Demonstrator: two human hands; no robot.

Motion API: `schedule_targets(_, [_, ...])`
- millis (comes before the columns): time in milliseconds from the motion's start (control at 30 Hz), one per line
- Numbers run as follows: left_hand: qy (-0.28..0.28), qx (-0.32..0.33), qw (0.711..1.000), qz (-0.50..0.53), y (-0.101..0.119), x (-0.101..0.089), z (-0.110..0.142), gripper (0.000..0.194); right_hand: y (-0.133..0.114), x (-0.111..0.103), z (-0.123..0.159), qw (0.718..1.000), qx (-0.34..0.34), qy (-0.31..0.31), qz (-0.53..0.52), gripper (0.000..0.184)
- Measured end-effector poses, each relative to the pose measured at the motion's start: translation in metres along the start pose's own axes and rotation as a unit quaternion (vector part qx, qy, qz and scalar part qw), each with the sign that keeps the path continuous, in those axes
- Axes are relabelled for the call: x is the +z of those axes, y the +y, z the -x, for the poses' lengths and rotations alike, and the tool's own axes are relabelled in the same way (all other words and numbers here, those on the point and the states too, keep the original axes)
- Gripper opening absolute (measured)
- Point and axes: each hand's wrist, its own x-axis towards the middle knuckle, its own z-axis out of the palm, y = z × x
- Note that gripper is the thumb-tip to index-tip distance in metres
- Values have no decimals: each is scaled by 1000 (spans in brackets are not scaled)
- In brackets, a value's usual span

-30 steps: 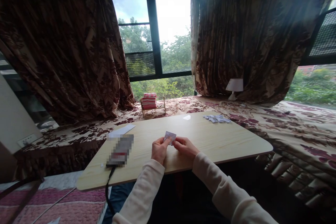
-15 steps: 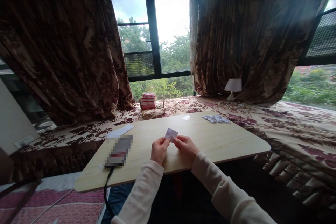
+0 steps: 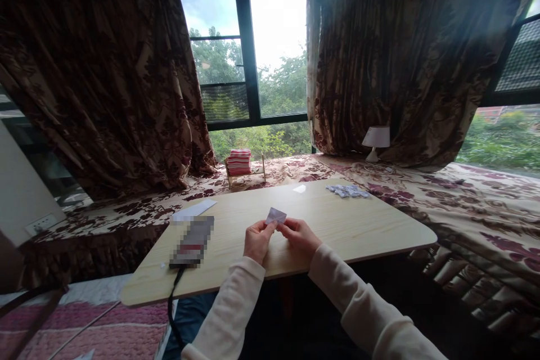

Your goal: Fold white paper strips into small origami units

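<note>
Between my two hands is a small piece of white paper (image 3: 275, 214) with crease lines across it, held just above the near middle of the table (image 3: 236, 208). My left hand (image 3: 258, 238) pinches its lower left edge between thumb and fingers. From the other side, my right hand (image 3: 298, 234) grips the lower right edge, its thumb close to the left one. The lower part of the paper is hidden by the fingertips. A pile of small folded paper pieces (image 3: 347, 191) lies at the table's far right.
On the table's left side lie a blurred dark device (image 3: 192, 242) with a black cable (image 3: 172, 304) and some white sheets (image 3: 196, 210) behind it. One small white piece (image 3: 299, 188) rests at the far edge. Beyond stand a lamp (image 3: 376, 139) and a rack of striped cloths (image 3: 239, 162).
The top of the paper has changed from a squarer shape to a lower, pointed one with visible creases. Both hands keep their pinch in nearly the same place.
</note>
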Motion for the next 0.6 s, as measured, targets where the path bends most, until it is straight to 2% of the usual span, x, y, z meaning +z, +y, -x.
schedule_targets(233, [-3, 1, 999, 34, 4, 1, 0, 33, 1, 4, 1, 1000, 1, -16, -5, 38])
schedule_targets(433, [-43, 7, 999, -30, -6, -3, -1, 24, 1, -2, 1, 999, 6, 30, -16, 38])
schedule_targets(600, [-80, 10, 994, -73, -11, -3, -1, 27, 2, -3, 1, 999, -1, 39, -35, 35])
